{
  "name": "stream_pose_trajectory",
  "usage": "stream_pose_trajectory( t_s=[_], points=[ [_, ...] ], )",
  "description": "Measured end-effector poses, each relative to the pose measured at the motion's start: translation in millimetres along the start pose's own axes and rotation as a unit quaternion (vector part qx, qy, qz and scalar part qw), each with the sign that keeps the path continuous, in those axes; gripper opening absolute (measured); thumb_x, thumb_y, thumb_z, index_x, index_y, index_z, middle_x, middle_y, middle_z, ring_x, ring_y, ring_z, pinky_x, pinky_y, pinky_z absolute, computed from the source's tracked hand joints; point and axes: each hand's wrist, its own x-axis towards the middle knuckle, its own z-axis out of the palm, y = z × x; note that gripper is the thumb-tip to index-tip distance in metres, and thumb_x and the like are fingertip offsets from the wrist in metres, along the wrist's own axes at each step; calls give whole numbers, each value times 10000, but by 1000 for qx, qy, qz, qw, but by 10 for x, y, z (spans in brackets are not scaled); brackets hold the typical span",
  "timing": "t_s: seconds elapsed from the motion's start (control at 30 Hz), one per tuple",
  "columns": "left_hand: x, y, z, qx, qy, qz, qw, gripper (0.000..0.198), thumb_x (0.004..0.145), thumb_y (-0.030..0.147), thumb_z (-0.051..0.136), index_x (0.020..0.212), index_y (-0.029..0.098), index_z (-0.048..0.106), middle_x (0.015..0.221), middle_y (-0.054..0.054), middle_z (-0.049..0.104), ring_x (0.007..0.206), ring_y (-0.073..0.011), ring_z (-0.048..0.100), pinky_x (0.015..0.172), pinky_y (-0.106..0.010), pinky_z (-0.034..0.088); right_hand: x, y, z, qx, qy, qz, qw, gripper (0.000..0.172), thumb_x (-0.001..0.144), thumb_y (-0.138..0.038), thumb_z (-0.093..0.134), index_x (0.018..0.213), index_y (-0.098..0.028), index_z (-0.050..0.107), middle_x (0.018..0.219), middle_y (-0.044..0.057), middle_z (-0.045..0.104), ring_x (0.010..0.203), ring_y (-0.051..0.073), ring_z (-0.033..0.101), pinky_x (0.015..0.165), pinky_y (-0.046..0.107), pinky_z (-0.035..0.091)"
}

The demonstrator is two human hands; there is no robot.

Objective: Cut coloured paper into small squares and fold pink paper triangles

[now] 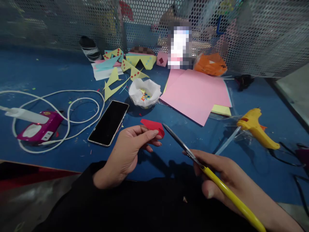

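Yellow-handled scissors (218, 183) at four o'clock, right hand (233, 174) closed around them
Left hand's (125, 149) grip, pinched tight, holds red paper (154, 125) at six o'clock from the white-lined bowl (134, 93).

This looks like a small papercraft workspace; whether it sits in a home or a workshop cannot be told. The flat blue worktop (55, 74) is strewn with tiny coloured clippings, and a grey perforated metal screen (145, 13) stands behind it. The craft shows in the fanned stack of large pink paper sheets (195, 96), the pale-yellow dotted paper cut-outs (131, 61), the white-lined round bowl (155, 91) of scraps, the yellow hot-glue gun (257, 127) with its translucent glue stick (228, 140), and the long yellow-handled metal scissors (224, 190).
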Motion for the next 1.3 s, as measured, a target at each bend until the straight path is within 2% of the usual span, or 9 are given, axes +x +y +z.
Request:
stream_pose_trajectory(
  t_s=[0.07,0.23,0.4,0.5,0.73,0.93,1.03,1.13,1.3],
  points=[
    [-4,-15,3,-1,-5,-4,1000,130,760,210,801,672,146,728,718,-31,767,612,-110,700,485,-150,461,35,22,14,5,-17,5,1000,512,828,-717,608,988,-241,709,730,-25,576,615,129,480,533,213,414],
    [-6,-47,12,11,-23,-11,1000,95,772,214,785,725,143,743,789,-56,785,622,-116,699,491,-163,451,63,74,22,27,-32,-8,999,548,849,-685,616,1184,-258,695,747,-25,586,588,111,450,497,201,373],
    [4,-54,32,21,-30,-20,999,95,751,229,793,763,139,764,793,-76,789,614,-128,689,487,-184,425,79,29,30,54,-33,-10,998,508,853,-668,626,1150,-269,733,745,-7,611,606,126,499,541,213,429],
    [8,-55,31,28,-29,-24,999,114,741,240,799,769,135,764,803,-88,791,618,-137,689,489,-196,415,87,41,49,64,-37,-5,997,526,842,-667,640,1182,-274,722,724,-13,623,566,118,498,518,206,432],
    [23,-65,-6,32,-41,-19,998,114,751,267,805,760,158,771,800,-62,791,631,-132,689,499,-196,417,71,10,79,20,4,-4,1000,538,848,-718,574,1140,-303,750,705,22,645,603,171,545,516,241,460],
    [20,-59,-15,28,-38,-27,999,103,747,251,812,758,158,769,751,-49,775,626,-128,688,496,-188,426,65,8,87,13,3,-7,1000,557,835,-734,571,1126,-298,762,685,32,644,593,184,556,491,255,455],
    [19,-47,-6,30,-36,-32,998,123,737,257,819,729,152,755,758,-58,774,620,-133,689,492,-192,429,68,25,79,21,6,5,1000,581,826,-740,579,1127,-279,763,685,25,613,593,169,521,500,247,445],
    [21,-40,-5,36,-41,-31,998,142,734,272,819,712,152,747,759,-61,772,605,-132,684,491,-196,427,68,52,59,48,-21,9,999,561,828,-711,615,1145,-268,750,707,2,586,586,133,470,507,221,418],
    [34,-48,-19,55,-45,-23,997,167,739,306,814,724,155,745,774,-67,773,595,-133,672,493,-209,424,67,114,49,74,-47,16,996,561,821,-686,650,1150,-237,725,665,-34,507,545,101,344,443,214,298]
  ],
)
